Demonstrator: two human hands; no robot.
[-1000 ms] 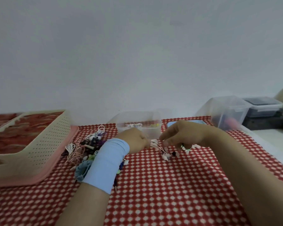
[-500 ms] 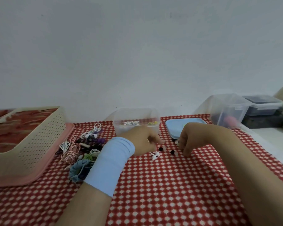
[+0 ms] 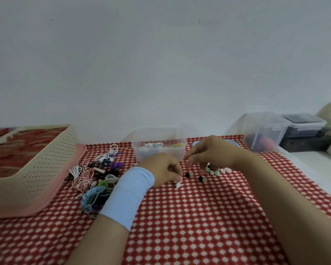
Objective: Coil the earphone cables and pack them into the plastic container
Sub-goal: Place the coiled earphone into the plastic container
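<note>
One big tablecloth [image 3: 199, 217], red with small white dots, spread wide under everything. Plain pale wall [image 3: 161, 64] behind, filling the top half. On the far left, a cream basket [image 3: 36, 165] full of little holes, sitting on a pink tray [image 3: 46, 205]. Just beside it, a messy pile of earphone cables [image 3: 96, 175] in pink, white, purple, green and blue, lying on the cloth. In the middle at the back, the clear plastic container [image 3: 159, 150], open on top, with a few coiled cables inside, white and yellow. Off to the right, a bigger clear box [image 3: 264, 131] and a dark box [image 3: 304, 125] with a lid.

Left hand [image 3: 161, 169], with a light blue wristband [image 3: 130, 194], down on the cloth just in front of the container, fingers curled, pinching a small white earphone piece [image 3: 178, 185]. Right hand [image 3: 212, 152] near it, a little above the cloth, fingers bent and tips close together; hard to tell whether pinching anything. Under and between both hands, loose ear tips [image 3: 212, 172], black, green and pinkish white.

Mostly hidden behind the right hand, a blue lid [image 3: 235, 143]. Cut off at the left edge, the basket and tray. Too blurry to make out, the stuff inside the two boxes on the right
</note>
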